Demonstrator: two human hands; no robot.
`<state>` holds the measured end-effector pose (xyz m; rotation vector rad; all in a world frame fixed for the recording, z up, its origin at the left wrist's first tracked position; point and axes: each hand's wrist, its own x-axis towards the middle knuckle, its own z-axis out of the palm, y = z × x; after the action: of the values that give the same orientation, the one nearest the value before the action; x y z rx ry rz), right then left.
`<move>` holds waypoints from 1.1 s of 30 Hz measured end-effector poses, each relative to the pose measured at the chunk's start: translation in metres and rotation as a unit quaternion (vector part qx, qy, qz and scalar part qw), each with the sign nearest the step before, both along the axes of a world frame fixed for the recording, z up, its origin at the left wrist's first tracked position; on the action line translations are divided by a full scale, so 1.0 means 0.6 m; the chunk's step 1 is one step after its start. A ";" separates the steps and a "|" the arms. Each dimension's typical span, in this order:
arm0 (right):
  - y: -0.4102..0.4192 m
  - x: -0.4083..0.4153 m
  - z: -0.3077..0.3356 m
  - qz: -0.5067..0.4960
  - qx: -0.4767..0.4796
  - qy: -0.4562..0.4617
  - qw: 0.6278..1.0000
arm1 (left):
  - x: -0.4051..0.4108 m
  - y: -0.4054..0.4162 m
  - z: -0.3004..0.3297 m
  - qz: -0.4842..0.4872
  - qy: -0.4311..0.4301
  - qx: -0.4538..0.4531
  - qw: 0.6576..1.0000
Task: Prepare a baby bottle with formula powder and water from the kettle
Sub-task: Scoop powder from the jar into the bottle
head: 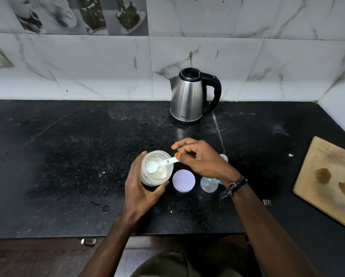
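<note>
On the black counter (68, 148), the left hand (141, 188) wraps around the side of an open jar (157, 168) of pale powder, fingers and thumb curled round its wall. The right hand (199, 158) pinches the end of a small light-blue scoop (157, 164) between thumb and fingertips, and the scoop's bowl sits inside the mouth of the jar, above the powder. Just to the right of the jar lies a round lilac lid (183, 180), flat on the counter and close to the jar without clearly touching it. Right of the lid stands the clear baby bottle (208, 183), open at the top and partly hidden under the right wrist, which wears a dark band (234, 185). A steel kettle (189, 96) with a black handle stands upright farther back, near the marble-tiled wall (247, 47), well apart from the jar and bottle. A wooden board (329, 176) lies at the right edge of the counter.
</note>
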<state>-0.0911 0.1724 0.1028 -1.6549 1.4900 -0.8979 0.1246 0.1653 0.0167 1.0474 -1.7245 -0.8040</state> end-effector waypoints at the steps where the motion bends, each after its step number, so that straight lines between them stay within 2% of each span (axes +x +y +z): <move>1: 0.000 -0.001 -0.001 -0.005 0.001 -0.006 1.000 | 0.001 0.000 -0.002 0.001 0.003 0.004 1.000; 23: 0.008 -0.014 -0.037 -0.110 0.020 -0.055 0.992 | -0.005 -0.004 -0.063 0.028 0.005 0.107 0.994; 33: 0.015 -0.017 -0.049 -0.121 0.027 -0.074 0.990 | -0.005 -0.002 -0.080 0.027 0.012 0.142 0.989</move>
<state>-0.1012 0.1815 0.0735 -1.3571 1.6201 -1.0768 0.1215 0.1638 -0.0311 1.2639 -1.5831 -1.0446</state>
